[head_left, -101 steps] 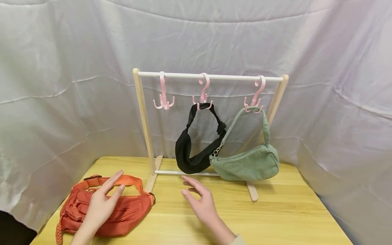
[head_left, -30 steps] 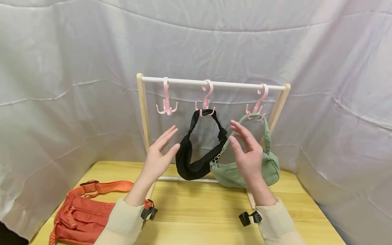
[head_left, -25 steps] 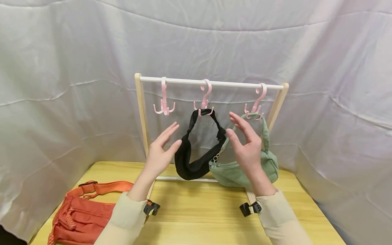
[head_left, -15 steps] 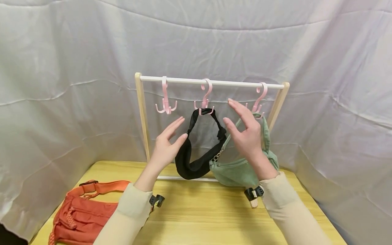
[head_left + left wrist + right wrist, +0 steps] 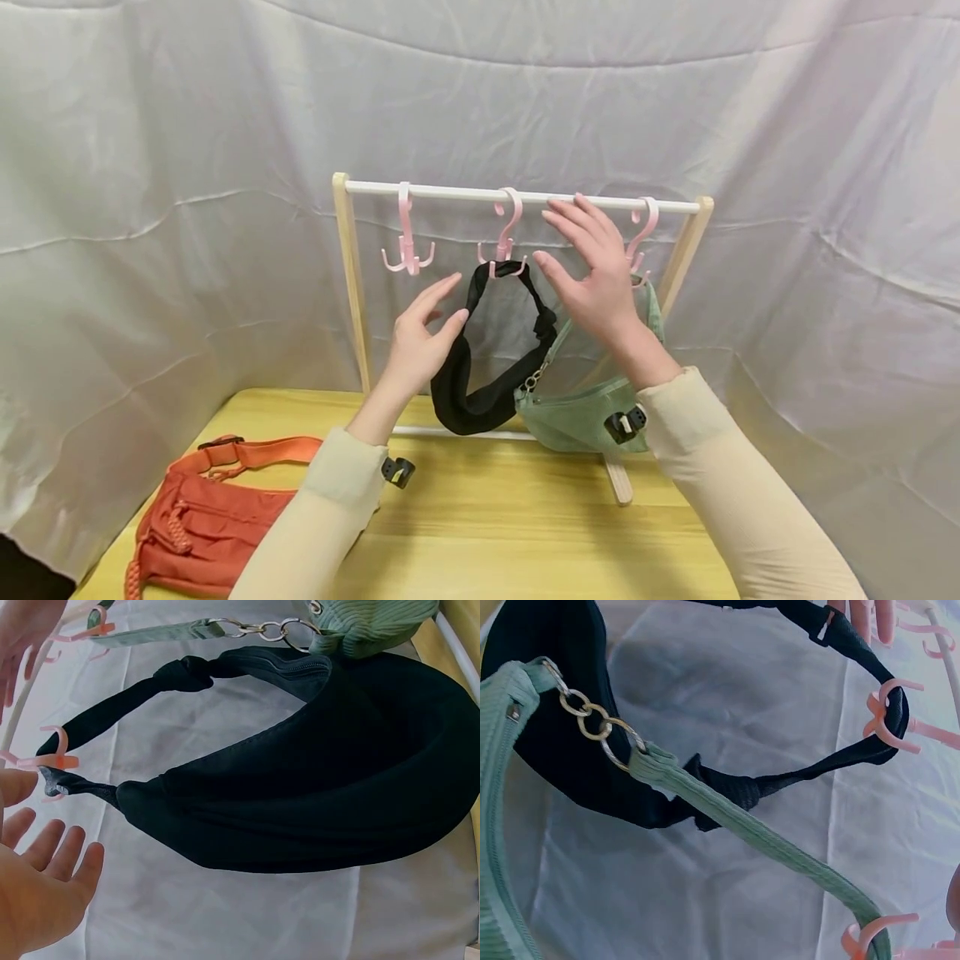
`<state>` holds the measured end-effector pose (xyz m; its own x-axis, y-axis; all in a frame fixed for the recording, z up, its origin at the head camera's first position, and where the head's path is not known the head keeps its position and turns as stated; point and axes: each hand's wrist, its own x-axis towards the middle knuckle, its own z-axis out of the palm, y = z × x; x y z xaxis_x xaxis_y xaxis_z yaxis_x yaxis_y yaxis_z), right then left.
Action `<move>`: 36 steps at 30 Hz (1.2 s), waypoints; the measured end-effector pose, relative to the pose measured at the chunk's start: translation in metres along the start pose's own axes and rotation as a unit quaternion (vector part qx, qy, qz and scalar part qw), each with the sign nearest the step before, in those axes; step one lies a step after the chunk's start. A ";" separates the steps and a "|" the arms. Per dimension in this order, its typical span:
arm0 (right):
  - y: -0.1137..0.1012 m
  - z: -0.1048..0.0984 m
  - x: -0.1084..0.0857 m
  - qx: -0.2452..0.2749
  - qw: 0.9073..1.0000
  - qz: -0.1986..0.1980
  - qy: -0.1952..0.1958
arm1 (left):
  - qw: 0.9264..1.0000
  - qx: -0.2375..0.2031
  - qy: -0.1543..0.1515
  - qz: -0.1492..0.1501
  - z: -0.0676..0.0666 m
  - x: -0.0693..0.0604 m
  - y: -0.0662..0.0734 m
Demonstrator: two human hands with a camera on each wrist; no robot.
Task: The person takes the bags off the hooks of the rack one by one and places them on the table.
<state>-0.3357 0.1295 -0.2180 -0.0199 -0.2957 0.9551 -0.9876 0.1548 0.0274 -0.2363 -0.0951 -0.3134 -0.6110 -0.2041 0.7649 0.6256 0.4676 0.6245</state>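
Note:
In the head view a black shoulder bag (image 5: pixel 471 410) hangs by its knotted strap from the middle pink hook (image 5: pixel 502 237). My left hand (image 5: pixel 420 343) is at the left of that strap, fingers extended, thumb apart. Whether it touches the strap is unclear; the left wrist view shows the hand (image 5: pixel 49 889) near the strap's top, holding nothing. My right hand (image 5: pixel 595 275) is raised right of the middle hook with fingers spread and grips nothing. Behind it a green corduroy bag (image 5: pixel 570 417) hangs from the right pink hook (image 5: pixel 642 237), partly hidden by hand and wrist camera.
A white rail (image 5: pixel 450 192) on wooden posts carries the hooks. The left pink hook (image 5: pixel 407 237) bears no bag. An orange-red waist bag (image 5: pixel 217 529) lies on the wooden table (image 5: pixel 480 558) at the left, partly covered by my sleeve. Grey cloth (image 5: pixel 480 100) surrounds the table.
My left hand has left its place over the orange-red bag and risen to the black strap. My right hand has risen from low over the table to rail height. The bags hang as before.

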 end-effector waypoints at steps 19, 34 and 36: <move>0.016 0.006 0.039 -0.063 0.994 -0.037 -0.079 | 1.000 0.002 -0.002 -0.010 0.012 0.009 -0.005; 0.017 0.012 0.046 -0.075 0.992 -0.018 -0.097 | 0.999 -0.026 0.028 -0.006 0.028 0.009 -0.010; 0.018 0.013 0.045 -0.077 0.993 -0.019 -0.092 | 0.999 -0.033 0.043 -0.008 0.032 0.010 -0.009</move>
<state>-0.3565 0.1071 -0.1779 -0.0244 -0.4699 0.8824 -0.9528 0.2782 0.1218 -0.2637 -0.0739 -0.3168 -0.5791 -0.2847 0.7640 0.6487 0.4067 0.6432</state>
